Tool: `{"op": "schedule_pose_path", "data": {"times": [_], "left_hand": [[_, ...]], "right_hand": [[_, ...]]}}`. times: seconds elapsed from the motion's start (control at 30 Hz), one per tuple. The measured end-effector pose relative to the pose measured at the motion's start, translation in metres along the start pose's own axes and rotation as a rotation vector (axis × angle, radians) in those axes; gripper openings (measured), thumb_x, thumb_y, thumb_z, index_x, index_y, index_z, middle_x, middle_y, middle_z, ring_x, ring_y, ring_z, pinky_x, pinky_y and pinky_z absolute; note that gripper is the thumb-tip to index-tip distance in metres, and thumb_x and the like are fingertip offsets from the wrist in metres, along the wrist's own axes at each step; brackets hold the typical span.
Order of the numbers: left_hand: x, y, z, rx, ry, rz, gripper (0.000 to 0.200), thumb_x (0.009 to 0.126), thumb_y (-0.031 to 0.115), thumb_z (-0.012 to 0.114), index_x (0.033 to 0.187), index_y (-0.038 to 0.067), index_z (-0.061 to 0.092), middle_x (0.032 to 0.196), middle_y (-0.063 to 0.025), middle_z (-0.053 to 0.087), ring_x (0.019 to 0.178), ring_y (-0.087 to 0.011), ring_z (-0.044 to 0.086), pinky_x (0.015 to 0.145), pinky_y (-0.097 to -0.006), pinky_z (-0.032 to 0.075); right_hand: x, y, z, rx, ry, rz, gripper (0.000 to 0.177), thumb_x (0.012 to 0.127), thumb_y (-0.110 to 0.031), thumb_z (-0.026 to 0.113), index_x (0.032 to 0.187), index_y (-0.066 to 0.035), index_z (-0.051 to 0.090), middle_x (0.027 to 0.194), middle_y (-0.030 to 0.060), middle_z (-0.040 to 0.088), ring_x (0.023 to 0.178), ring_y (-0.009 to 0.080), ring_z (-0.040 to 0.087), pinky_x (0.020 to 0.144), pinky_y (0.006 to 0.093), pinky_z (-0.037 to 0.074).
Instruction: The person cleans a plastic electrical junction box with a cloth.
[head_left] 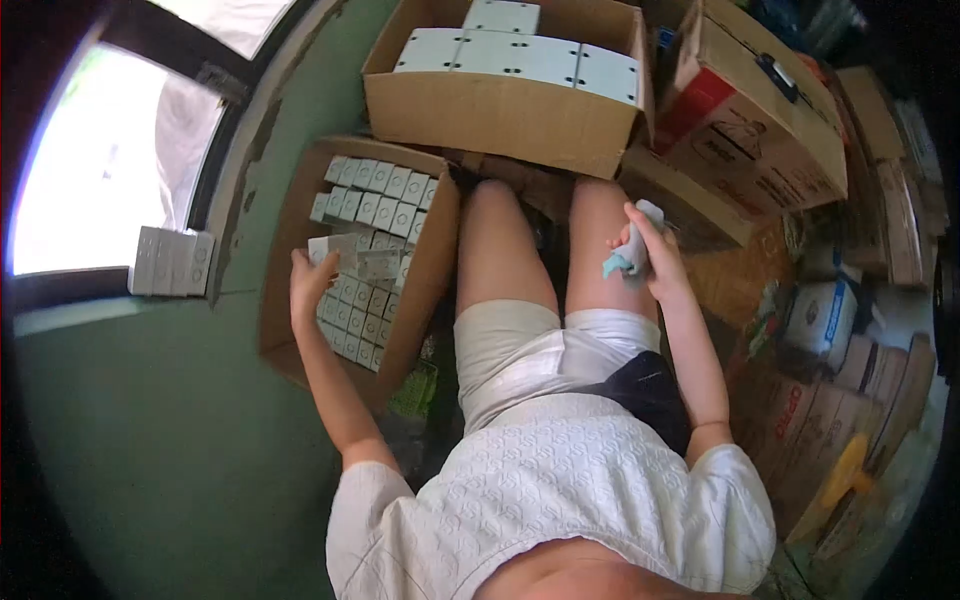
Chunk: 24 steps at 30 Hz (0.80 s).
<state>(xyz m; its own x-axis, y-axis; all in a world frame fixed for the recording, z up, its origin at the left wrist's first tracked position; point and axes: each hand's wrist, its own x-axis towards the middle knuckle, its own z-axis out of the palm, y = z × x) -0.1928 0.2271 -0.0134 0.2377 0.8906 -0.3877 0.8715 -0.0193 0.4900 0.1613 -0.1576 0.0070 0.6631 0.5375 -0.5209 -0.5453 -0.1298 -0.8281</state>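
My left hand (312, 285) is closed on a small white box (333, 248), thumb and fingers at its near end. It reaches over the left side of an open cardboard carton (433, 265), where rows of small white boxes (375, 208) with round marks stand packed. Clear plastic (380, 264) shows among the rows beside the held box. Above my thigh, my right hand (658, 250) wraps round a crumpled pale grey and teal cloth (628, 258). Part of the cloth is hidden behind the fingers.
A larger open carton (495, 115) with white boxes (515, 55) stands ahead. To its right is a brown and red carton (755, 125) with a dark object (777, 77) on top. Several white boxes (170, 262) sit on the window ledge. Stacked cartons (815, 420) line the right side.
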Motion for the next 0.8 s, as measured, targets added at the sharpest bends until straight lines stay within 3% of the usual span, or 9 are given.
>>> {"op": "schedule_pose_path", "data": {"times": [0.17,0.27,0.37,0.4,0.47,0.57,0.67,0.73,0.8], "left_hand": [[-0.068,0.067,0.041,-0.867,-0.062,0.393,0.049,0.084,0.018,0.073,0.122,-0.001,0.048,0.108,-0.0074,0.062,0.089,-0.0138,0.06,0.072,-0.0279,0.052],[-0.095,0.132,0.098,-1.013,-0.202,0.419,0.044,0.083,0.012,0.075,0.12,0.002,0.052,0.106,-0.0064,0.062,0.093,-0.0132,0.059,0.077,-0.0264,0.05],[-0.113,0.188,0.148,-0.548,-0.007,0.666,0.054,0.073,0.015,0.085,0.113,-0.001,0.052,0.102,-0.0112,0.065,0.089,-0.0157,0.061,0.078,-0.0297,0.051],[-0.126,0.207,0.158,-0.768,-0.077,0.768,0.052,0.072,0.016,0.087,0.104,-0.001,0.05,0.103,-0.0136,0.066,0.094,-0.0169,0.063,0.08,-0.0312,0.052],[-0.152,0.237,0.17,-0.759,-0.15,0.967,0.063,0.077,0.012,0.083,0.121,-0.001,0.04,0.123,-0.0169,0.065,0.1,-0.0208,0.066,0.081,-0.0348,0.055],[-0.162,0.25,0.18,-0.8,-0.209,0.912,0.071,0.078,0.006,0.08,0.132,0.002,0.034,0.116,-0.0181,0.064,0.107,-0.0192,0.062,0.086,-0.0329,0.052],[-0.151,0.264,0.181,-0.977,-0.319,1.02,0.08,0.076,0.004,0.08,0.143,0.007,0.037,0.125,-0.0181,0.064,0.112,-0.0234,0.063,0.09,-0.035,0.052],[-0.138,0.274,0.182,-0.623,-0.036,1.307,0.073,0.072,-0.001,0.076,0.139,0.012,0.051,0.127,-0.0157,0.064,0.114,-0.0263,0.063,0.093,-0.036,0.051],[-0.156,0.29,0.171,-0.74,-0.088,1.164,0.055,0.07,-0.005,0.071,0.124,0.008,0.064,0.123,-0.0141,0.066,0.113,-0.0271,0.064,0.094,-0.0353,0.05]], "right_hand": [[0.003,0.012,-0.001,-0.026,0.004,-0.139,0.03,0.095,-0.035,0.065,0.099,-0.005,0.064,0.086,0.0027,0.065,0.076,0.0113,0.063,0.071,0.0275,0.052],[0.003,0.005,0.007,-0.197,-0.006,-0.327,0.032,0.098,-0.027,0.062,0.113,0.001,0.064,0.097,0.0017,0.067,0.087,0.0073,0.06,0.078,0.0227,0.048],[-0.018,-0.032,0.026,-0.449,-0.016,-0.669,0.037,0.091,-0.027,0.071,0.112,0.003,0.065,0.094,0.0096,0.069,0.087,0.0137,0.065,0.075,0.0291,0.051],[-0.023,-0.045,0.035,-0.465,-0.016,-0.668,0.037,0.091,-0.027,0.071,0.112,0.003,0.065,0.094,0.0096,0.069,0.087,0.0137,0.065,0.075,0.0291,0.051],[-0.032,-0.063,0.04,-0.589,0.157,-1.031,0.037,0.083,-0.019,0.076,0.114,-0.001,0.066,0.096,0.0119,0.067,0.086,0.0218,0.066,0.078,0.033,0.051],[-0.039,-0.07,0.036,-0.933,0.253,-1.23,0.041,0.075,-0.01,0.074,0.116,-0.004,0.067,0.105,0.0136,0.061,0.091,0.0307,0.062,0.084,0.0388,0.05],[-0.048,-0.049,0.049,-0.993,0.184,-1.311,0.044,0.072,-0.004,0.07,0.116,-0.005,0.068,0.114,0.0142,0.055,0.098,0.0335,0.057,0.087,0.0422,0.049],[-0.054,-0.05,0.057,-1.071,0.18,-1.35,0.043,0.077,0.003,0.061,0.119,-0.002,0.066,0.118,0.0153,0.055,0.101,0.0331,0.056,0.09,0.0396,0.047],[-0.045,-0.069,0.052,-1.19,0.328,-1.271,0.042,0.078,0.004,0.06,0.12,0.0,0.064,0.118,0.0157,0.055,0.104,0.0354,0.055,0.091,0.0429,0.045]]}}
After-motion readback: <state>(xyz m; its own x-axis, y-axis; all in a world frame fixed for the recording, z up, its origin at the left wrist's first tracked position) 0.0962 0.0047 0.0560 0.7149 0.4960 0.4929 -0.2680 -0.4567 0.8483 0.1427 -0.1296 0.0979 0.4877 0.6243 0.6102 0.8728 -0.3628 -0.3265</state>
